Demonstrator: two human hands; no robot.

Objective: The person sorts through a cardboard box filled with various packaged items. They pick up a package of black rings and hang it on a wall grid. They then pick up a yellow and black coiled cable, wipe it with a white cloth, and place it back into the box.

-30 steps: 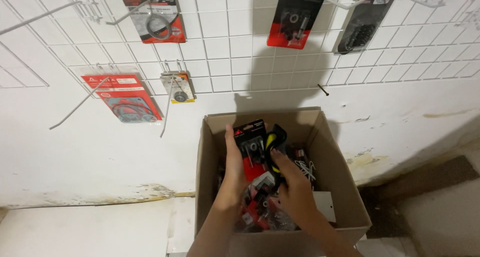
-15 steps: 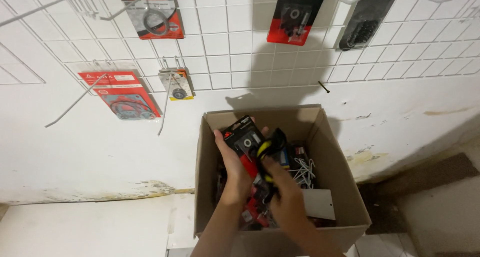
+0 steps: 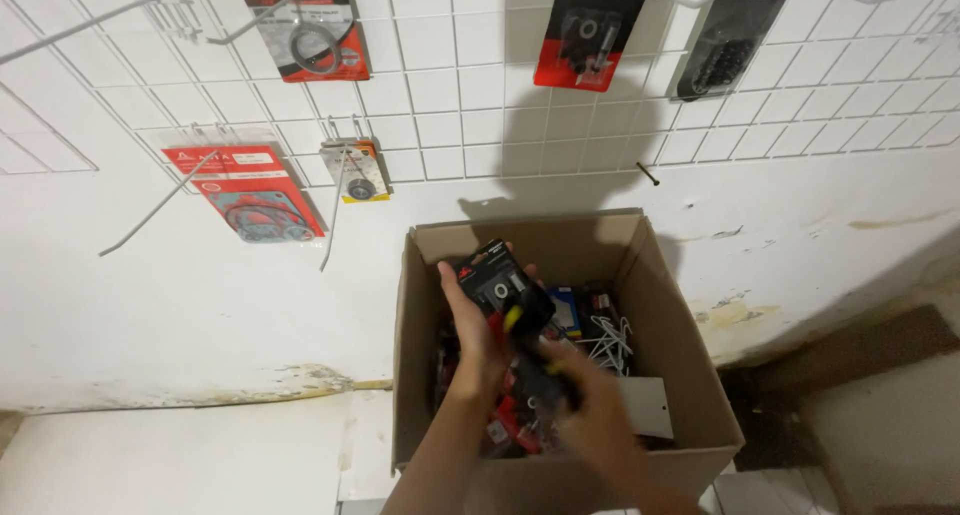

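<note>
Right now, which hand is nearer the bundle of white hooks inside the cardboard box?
Right. The right hand is low in the cardboard box, just below-left of the white hooks. The left hand is farther left, holding up a black packaged part.

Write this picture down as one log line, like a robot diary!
left hand: holds black-and-red packet | right hand: blurred, reaching among packets, grip unclear | place: open brown cardboard box | behind: white wire grid wall, hung packets

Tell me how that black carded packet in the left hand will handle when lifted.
The black carded packet looks flat and thin, so probably light and fairly stiff. Its glossy front may be slippery. The left hand pinches one edge, so it could swing.
</note>
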